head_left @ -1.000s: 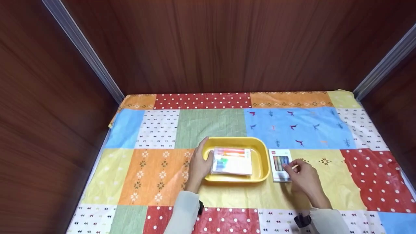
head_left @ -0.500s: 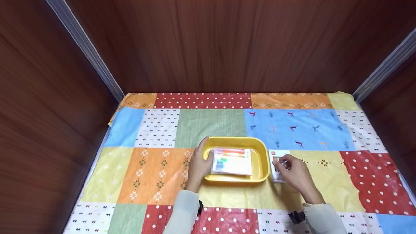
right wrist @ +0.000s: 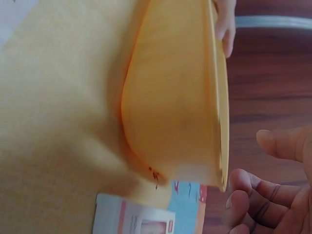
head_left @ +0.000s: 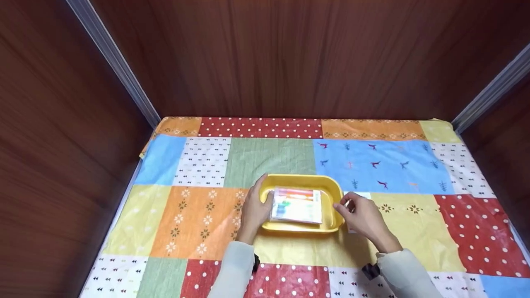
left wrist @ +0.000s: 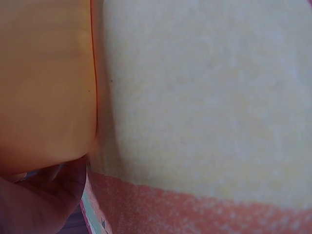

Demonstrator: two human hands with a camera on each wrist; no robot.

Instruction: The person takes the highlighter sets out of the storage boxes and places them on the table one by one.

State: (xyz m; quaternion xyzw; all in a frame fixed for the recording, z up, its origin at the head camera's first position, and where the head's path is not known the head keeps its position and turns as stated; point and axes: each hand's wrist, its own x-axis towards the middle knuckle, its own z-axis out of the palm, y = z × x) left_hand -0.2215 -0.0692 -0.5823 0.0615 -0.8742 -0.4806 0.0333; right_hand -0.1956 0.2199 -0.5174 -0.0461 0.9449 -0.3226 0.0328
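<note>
My left hand (head_left: 253,213) grips the left end of a yellow plastic bin (head_left: 304,177), thumb over the rim and fingers along the outer wall. Inside the bin lies a flat clear-fronted pack (head_left: 297,207) showing bright coloured pens or sticks. At the right rim hovers my right hand (head_left: 362,217), thumb and bent fingers apart with nothing between them, as the right wrist view shows. Flat on the cloth just right of the bin is a white box (right wrist: 136,214) with a picture window, mostly hidden under the right hand in the head view.
A patchwork tablecloth (head_left: 198,223) in several colours and prints covers the table. Dark wood panels (head_left: 265,58) with metal corner strips (head_left: 120,62) rise at the back and both sides.
My right hand has moved left from over the white box to the bin's right rim; the box stays on the cloth. My left hand keeps its hold on the bin.
</note>
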